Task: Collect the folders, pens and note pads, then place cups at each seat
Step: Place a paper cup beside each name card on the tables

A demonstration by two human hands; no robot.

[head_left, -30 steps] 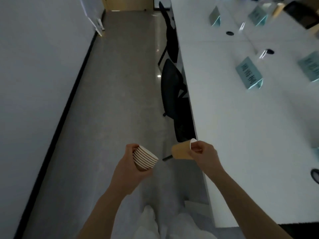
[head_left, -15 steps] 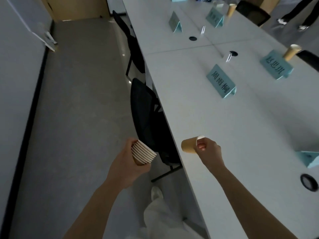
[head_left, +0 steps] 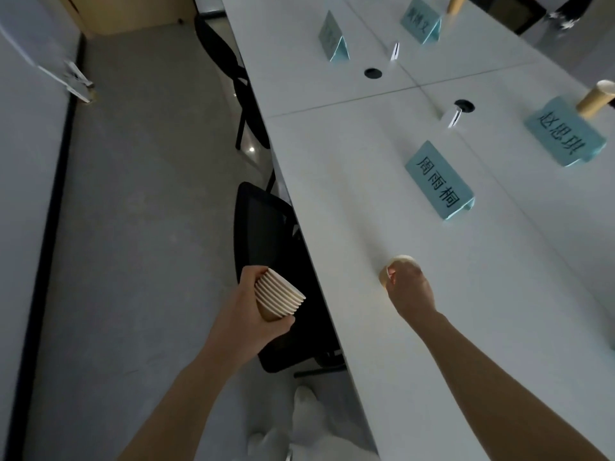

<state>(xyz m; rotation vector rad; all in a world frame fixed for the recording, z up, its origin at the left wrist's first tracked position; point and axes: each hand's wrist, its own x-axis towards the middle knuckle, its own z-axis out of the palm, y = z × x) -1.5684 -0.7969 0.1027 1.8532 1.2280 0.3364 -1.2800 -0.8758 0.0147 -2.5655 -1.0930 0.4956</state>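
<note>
Nearest you, left of the table edge: your left hand point(head_left: 248, 306) is wrapped round a nested stack of paper cups point(head_left: 279, 297), fingers curled about its base, rims pointing toward the table point(head_left: 349, 211). It hangs over the floor just above the black chair point(head_left: 266, 247) tucked under the table.

On the table, just inside its near edge: your right hand point(head_left: 407, 287) has its fingers closed on a single paper cup point(head_left: 394, 266), held at the rim. Your knuckles hide most of it, so you cannot tell whether its base is touching the table yet.

Step in hand: you are setting one cup at the seat marked by the nearest name card point(head_left: 439, 181), which stands further in from the table edge, beyond your right hand. No folders, pens or note pads show on the table, so the collecting part looks done.

Next move: get the cup standing upright and settled on its base, then let your fingers go without tipping it; it is light and will topple easily. After that, peel another off the stack for the next seat along.

Further along the table: a second name card point(head_left: 564, 134) on the far side has a cup point(head_left: 595, 99) already beside it; another card point(head_left: 334, 39) down your side shows no cup near it.
</note>
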